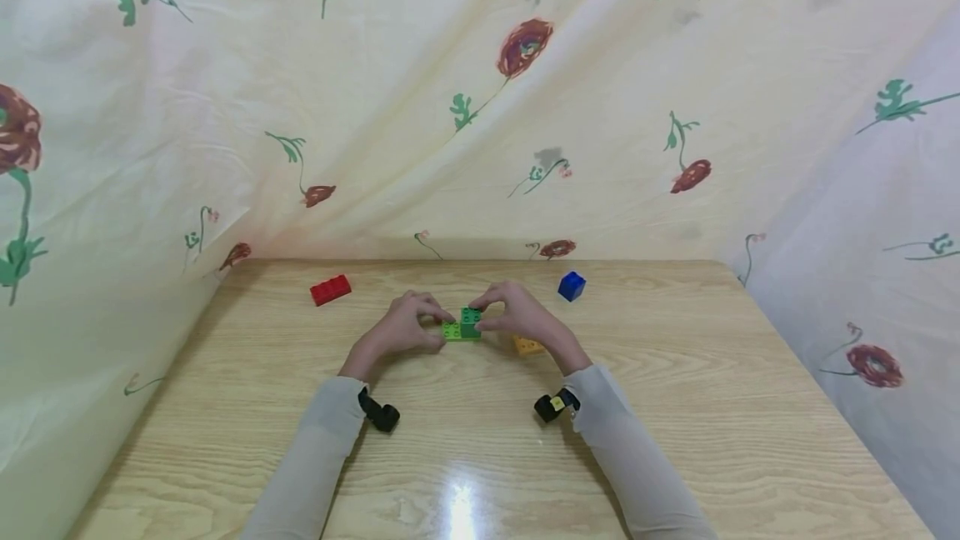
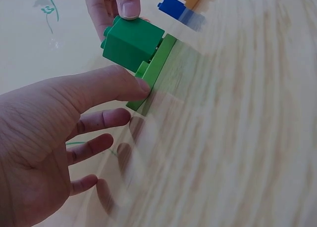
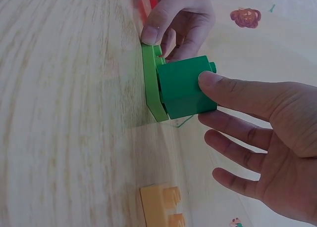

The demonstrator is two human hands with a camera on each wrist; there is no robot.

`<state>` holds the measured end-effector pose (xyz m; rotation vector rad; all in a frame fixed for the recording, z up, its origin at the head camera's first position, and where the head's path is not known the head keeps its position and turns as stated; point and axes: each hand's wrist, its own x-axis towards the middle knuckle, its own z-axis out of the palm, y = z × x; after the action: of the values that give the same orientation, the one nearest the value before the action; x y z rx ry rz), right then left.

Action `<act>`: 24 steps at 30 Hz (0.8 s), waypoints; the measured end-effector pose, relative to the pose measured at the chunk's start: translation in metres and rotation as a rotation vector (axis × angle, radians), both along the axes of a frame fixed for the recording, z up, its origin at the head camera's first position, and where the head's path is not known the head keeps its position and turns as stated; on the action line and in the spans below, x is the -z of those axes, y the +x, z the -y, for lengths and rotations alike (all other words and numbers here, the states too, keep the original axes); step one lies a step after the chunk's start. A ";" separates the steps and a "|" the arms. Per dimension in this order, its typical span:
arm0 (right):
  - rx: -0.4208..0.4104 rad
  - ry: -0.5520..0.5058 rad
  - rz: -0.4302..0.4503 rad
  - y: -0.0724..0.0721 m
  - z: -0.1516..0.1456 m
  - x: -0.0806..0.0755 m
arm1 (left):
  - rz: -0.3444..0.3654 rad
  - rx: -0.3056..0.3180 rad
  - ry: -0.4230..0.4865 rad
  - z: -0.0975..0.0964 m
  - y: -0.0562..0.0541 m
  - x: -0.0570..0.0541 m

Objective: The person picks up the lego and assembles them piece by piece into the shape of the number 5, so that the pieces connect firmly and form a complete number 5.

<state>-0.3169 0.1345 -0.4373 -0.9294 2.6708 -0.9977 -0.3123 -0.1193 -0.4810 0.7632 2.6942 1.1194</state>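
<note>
A flat light green toy brick (image 1: pixel 452 331) lies on the table, and my left hand (image 1: pixel 405 325) pinches its left end between thumb and forefinger. Over its right part sits a taller dark green brick (image 1: pixel 470 323). My right hand (image 1: pixel 522 317) holds that one between thumb and forefinger, the other fingers spread behind. Seen from the right wrist, the dark green brick (image 3: pixel 183 88) leans slightly, with a narrow dark gap between it and the light green brick (image 3: pixel 153 88). Whether its studs are fully seated I cannot tell.
An orange brick (image 1: pixel 528 346) lies partly hidden under my right wrist. Farther back are a blue brick (image 1: pixel 572 286) on the right and a red brick (image 1: pixel 331 290) on the left. A flowered cloth (image 1: pixel 420 107) hangs behind the wooden table (image 1: pixel 450 407).
</note>
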 end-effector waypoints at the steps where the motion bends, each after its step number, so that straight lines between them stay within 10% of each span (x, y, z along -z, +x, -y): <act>1: 0.002 0.002 0.000 0.000 0.000 0.000 | -0.001 -0.001 -0.001 0.000 0.000 0.000; 24: 0.026 -0.020 0.038 0.004 0.003 -0.003 | -0.031 0.054 -0.012 0.000 -0.002 -0.001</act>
<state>-0.3124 0.1317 -0.4343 -0.8734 2.6531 -1.0384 -0.3140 -0.1191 -0.4804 0.8522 2.6857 1.0868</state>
